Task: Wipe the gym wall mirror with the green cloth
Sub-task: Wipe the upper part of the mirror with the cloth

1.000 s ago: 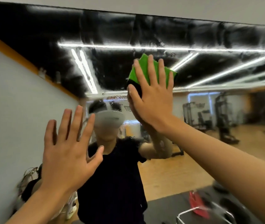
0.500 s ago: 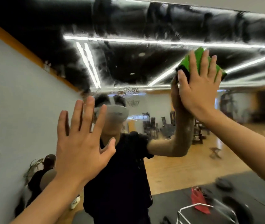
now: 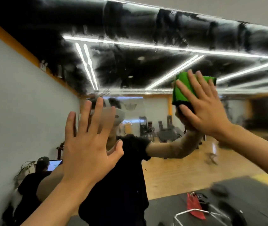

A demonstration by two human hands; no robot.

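Fingers (image 3: 196, 84) of right hand (image 3: 206, 115) press green cloth (image 3: 177, 95) flat on mirror (image 3: 130, 67); left hand (image 3: 89, 149) splayed.

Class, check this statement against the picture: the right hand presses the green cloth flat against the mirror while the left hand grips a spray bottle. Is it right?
Not quite. In the head view the left hand grips nothing: it is raised with fingers spread. The right hand does press the green cloth flat against the mirror.

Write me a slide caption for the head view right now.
Right hand presses green cloth flat on the gym mirror; left hand raised, fingers spread.
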